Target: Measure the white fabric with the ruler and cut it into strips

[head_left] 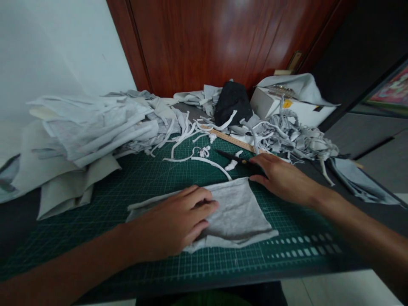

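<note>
A piece of light grey fabric (pixel 239 208) lies on the green cutting mat (pixel 111 229), with rolled edges along its far and near sides. My left hand (pixel 178 221) rests on the left part of this fabric, fingers stretched out and slightly bent. Just beyond the fabric's far right corner, my right hand (pixel 280 176) closes round the dark handles of a pair of scissors (pixel 234 158). The blades point left and look shut. Part of the handles is hidden under the fingers. A white fabric strip (pixel 212 162) curves over the mat up to the fabric's far edge.
Stacked grey fabric (pixel 95 123) fills the left side. Knotted scraps (pixel 204 151) and a wooden ruler (pixel 229 138) lie beyond the scissors. Behind are a black cloth bag (pixel 233 104), a white box (pixel 267 104) and tangled strips (pixel 287 131). A wooden door (pixel 207 42) stands at the back.
</note>
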{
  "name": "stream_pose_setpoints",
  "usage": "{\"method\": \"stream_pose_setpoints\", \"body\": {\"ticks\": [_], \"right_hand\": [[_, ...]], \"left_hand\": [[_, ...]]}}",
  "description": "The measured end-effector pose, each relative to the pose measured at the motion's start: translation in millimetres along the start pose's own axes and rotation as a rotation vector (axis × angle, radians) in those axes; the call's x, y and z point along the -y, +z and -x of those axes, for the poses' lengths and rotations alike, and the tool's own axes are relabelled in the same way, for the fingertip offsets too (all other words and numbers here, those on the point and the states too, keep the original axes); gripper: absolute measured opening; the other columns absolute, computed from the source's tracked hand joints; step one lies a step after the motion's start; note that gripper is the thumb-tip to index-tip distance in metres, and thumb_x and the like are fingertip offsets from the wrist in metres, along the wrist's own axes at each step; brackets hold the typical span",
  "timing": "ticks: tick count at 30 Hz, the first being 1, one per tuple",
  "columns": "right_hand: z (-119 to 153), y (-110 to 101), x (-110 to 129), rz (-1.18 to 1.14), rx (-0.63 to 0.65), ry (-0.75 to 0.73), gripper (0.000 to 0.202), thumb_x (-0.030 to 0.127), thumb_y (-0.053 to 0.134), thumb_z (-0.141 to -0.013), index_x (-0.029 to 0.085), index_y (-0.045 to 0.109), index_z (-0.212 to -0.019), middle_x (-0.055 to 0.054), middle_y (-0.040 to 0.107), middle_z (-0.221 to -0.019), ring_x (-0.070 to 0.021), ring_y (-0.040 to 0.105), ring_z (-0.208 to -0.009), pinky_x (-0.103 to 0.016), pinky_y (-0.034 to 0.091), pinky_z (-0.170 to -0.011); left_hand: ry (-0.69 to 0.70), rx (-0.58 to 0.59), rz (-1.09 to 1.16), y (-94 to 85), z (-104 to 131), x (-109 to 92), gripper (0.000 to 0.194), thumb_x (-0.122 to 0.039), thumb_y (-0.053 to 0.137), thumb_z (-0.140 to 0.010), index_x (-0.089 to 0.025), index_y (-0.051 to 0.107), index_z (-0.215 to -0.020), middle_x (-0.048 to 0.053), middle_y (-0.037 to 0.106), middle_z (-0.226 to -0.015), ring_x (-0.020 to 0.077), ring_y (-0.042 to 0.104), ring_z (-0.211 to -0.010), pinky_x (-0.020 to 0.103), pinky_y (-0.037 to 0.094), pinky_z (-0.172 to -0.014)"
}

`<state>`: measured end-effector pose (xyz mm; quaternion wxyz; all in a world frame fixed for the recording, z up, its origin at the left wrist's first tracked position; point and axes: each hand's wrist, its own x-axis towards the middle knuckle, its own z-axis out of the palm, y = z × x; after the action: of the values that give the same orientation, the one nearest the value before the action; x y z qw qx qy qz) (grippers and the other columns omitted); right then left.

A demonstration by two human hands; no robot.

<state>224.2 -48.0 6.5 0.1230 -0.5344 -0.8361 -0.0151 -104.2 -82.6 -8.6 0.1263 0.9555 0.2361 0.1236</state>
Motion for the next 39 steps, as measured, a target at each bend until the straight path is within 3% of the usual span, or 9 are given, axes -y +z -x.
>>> {"method": "stream_pose_setpoints", "body": {"ticks": [6, 13, 18, 20, 23, 26, 30, 34, 39], "right_hand": [[-28.6, 1.1, -17.6, -0.075, 0.183, 0.1, 0.029, 0.026, 0.077, -0.089, 0.017, 0.073, -0.116, -0.009, 0.077, -0.1, -0.0248, 0.073, -0.087, -0.033, 0.056, -0.074], [-34.6, -3.7, -8.8, -0.085, 0.263, 0.132, 0.008, 0.02, 0.071, -0.086, 0.019, 0.067, -0.093, -0.003, 0.072, -0.081, -0.0188, 0.067, -0.07, -0.028, 0.047, -0.061], [-38.7, -31.0, -10.6, -0.171, 0.057, 0.21, 0.017, 0.021, 0.071, -0.082, 0.02, 0.062, -0.096, -0.004, 0.072, -0.08, -0.0182, 0.066, -0.067, -0.028, 0.047, -0.058], [-40.9, -48.3, 0.7, -0.388, -0.048, 0.283, 0.021, 0.025, 0.073, -0.082, 0.02, 0.059, -0.097, -0.003, 0.069, -0.075, -0.0171, 0.063, -0.061, -0.027, 0.045, -0.051], [-39.5, -58.5, 43.6, -0.899, -0.068, 0.451, 0.03, 0.033, 0.076, -0.083, 0.023, 0.056, -0.102, 0.0, 0.065, -0.072, -0.0149, 0.057, -0.051, -0.025, 0.041, -0.042], [-30.6, -32.9, 104.3, -1.27, -0.055, 0.5, 0.032, 0.034, 0.077, -0.083, 0.025, 0.052, -0.101, 0.004, 0.06, -0.071, -0.0136, 0.057, -0.052, -0.021, 0.04, -0.04], [-16.5, 29.0, 162.6, -1.527, -0.024, 0.471, 0.036, 0.037, 0.076, -0.083, 0.026, 0.047, -0.102, 0.006, 0.059, -0.077, -0.0107, 0.052, -0.051, -0.021, 0.042, -0.042], [-9.7, 60.7, 175.3, -1.539, -0.079, 0.374, 0.035, 0.038, 0.074, -0.086, 0.027, 0.045, -0.103, 0.004, 0.061, -0.089, -0.0115, 0.055, -0.059, -0.024, 0.046, -0.048], [-11.1, 66.4, 173.6, -1.517, -0.156, 0.318, 0.037, 0.033, 0.074, -0.087, 0.026, 0.048, -0.112, -0.001, 0.066, -0.098, -0.0166, 0.067, -0.084, -0.03, 0.057, -0.072]], "left_hand": [[-0.134, -0.019, 0.051, -1.8, 13.2, -6.7, 0.06, -0.03, 0.074, -0.087, -0.028, 0.059, -0.145, 0.009, 0.056, -0.154, 0.0329, 0.051, -0.141, 0.052, 0.041, -0.118], [-0.226, 0.056, -0.001, -1.2, 19.6, -4.5, 0.092, -0.049, 0.074, -0.085, -0.021, 0.038, -0.164, 0.011, 0.033, -0.174, 0.0345, 0.03, -0.161, 0.057, 0.021, -0.131], [-0.226, 0.063, -0.016, -0.2, 20.3, 1.5, 0.107, -0.062, 0.076, -0.08, -0.023, 0.028, -0.168, 0.012, 0.026, -0.175, 0.0354, 0.024, -0.163, 0.058, 0.012, -0.133], [-0.22, 0.072, -0.01, 0.0, 20.4, 1.8, 0.119, -0.075, 0.076, -0.075, -0.022, 0.025, -0.169, 0.014, 0.024, -0.176, 0.0373, 0.022, -0.163, 0.061, 0.009, -0.133], [-0.219, 0.092, -0.014, 0.6, 19.7, 1.2, 0.129, -0.087, 0.071, -0.071, -0.021, 0.022, -0.17, 0.016, 0.022, -0.176, 0.0381, 0.019, -0.164, 0.062, 0.006, -0.132], [-0.22, 0.084, -0.04, 2.0, 18.8, 1.4, 0.13, -0.088, 0.069, -0.071, -0.018, 0.022, -0.169, 0.018, 0.022, -0.176, 0.0383, 0.019, -0.164, 0.061, 0.005, -0.133], [-0.167, 0.034, -0.074, 4.3, 22.9, 4.7, 0.112, -0.078, 0.07, -0.077, -0.016, 0.034, -0.164, 0.02, 0.03, -0.173, 0.0396, 0.023, -0.162, 0.06, 0.011, -0.132], [-0.142, 0.008, -0.142, 5.0, 29.4, 9.2, 0.09, -0.058, 0.064, -0.084, -0.011, 0.043, -0.158, 0.024, 0.035, -0.17, 0.0395, 0.023, -0.162, 0.06, 0.012, -0.132], [-0.139, 0.011, -0.188, 0.7, 21.2, 18.0, 0.094, -0.062, 0.064, -0.083, -0.012, 0.042, -0.159, 0.023, 0.034, -0.171, 0.0423, 0.018, -0.163, 0.063, 0.012, -0.131]]}}
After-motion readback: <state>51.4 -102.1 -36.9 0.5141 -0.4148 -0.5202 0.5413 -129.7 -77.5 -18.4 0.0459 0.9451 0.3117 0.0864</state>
